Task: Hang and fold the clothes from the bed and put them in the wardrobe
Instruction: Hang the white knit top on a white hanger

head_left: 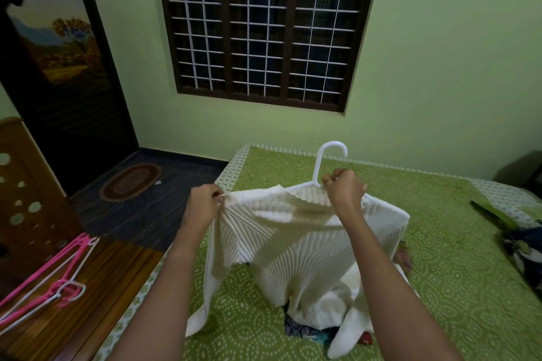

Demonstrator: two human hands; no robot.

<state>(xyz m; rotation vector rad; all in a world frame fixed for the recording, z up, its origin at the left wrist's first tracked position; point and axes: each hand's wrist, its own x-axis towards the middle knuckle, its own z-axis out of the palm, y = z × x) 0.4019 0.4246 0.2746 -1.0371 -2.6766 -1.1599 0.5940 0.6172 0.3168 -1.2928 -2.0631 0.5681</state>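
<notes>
We see a cream, ribbed sweater held up over the green bed on a white hanger — sleeves dangling, hem pooling on other clothes lying on the bed. The left hand pinches its shoulder seam; the right hand is clenched on the collar — possibly the hanger's neck too.

We have one view, from a wide-angle camera worn on the person's head. It stands at the near edge of the bed and looks forward and down across it, close over the cover. Beyond the bed's far edge it faces the green wall and its barred window; left of the bed it takes in the dark floor.
</notes>
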